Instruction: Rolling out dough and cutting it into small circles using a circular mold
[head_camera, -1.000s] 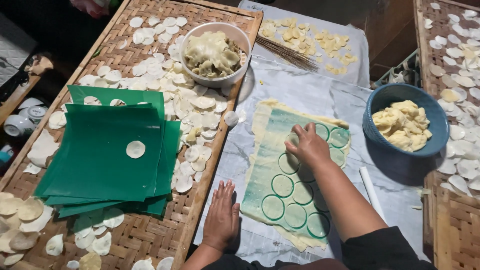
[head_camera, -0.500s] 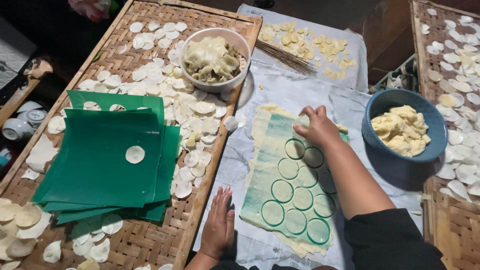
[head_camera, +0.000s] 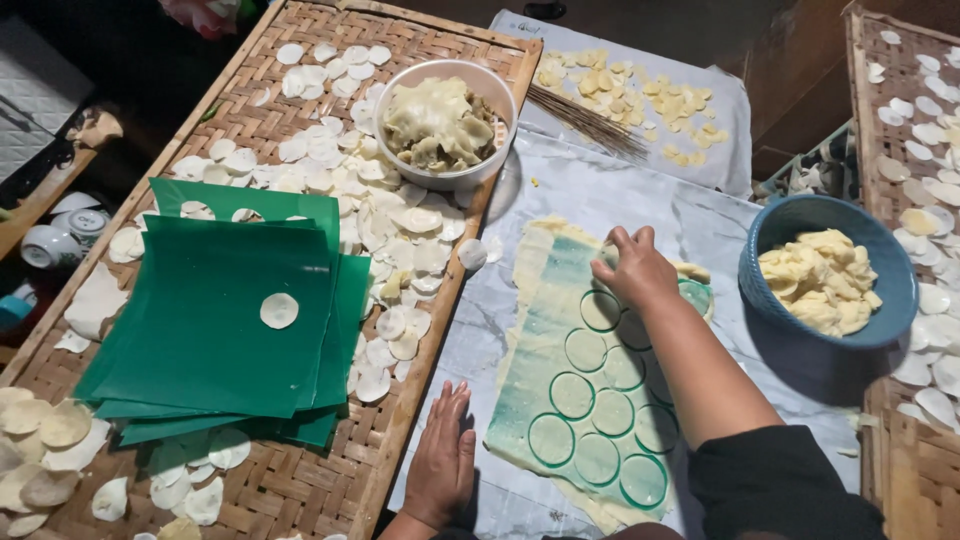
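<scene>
A thin sheet of pale dough lies on a green mat in front of me, with several round cut-outs showing green. My right hand presses down on the far end of the dough. Its fingers are curled over a round cutter that the palm mostly hides. My left hand rests flat, fingers apart, on the plastic sheet beside the dough's near left corner, holding nothing.
On the left, a woven bamboo tray carries a stack of green mats, many white dough discs and a white bowl of dough scraps. A blue bowl of dough scraps stands to the right, with another tray of discs beyond it.
My right hand has moved from the middle of the dough up to its far end, leaving more round cut-outs behind. The left hand has stayed flat in place.
</scene>
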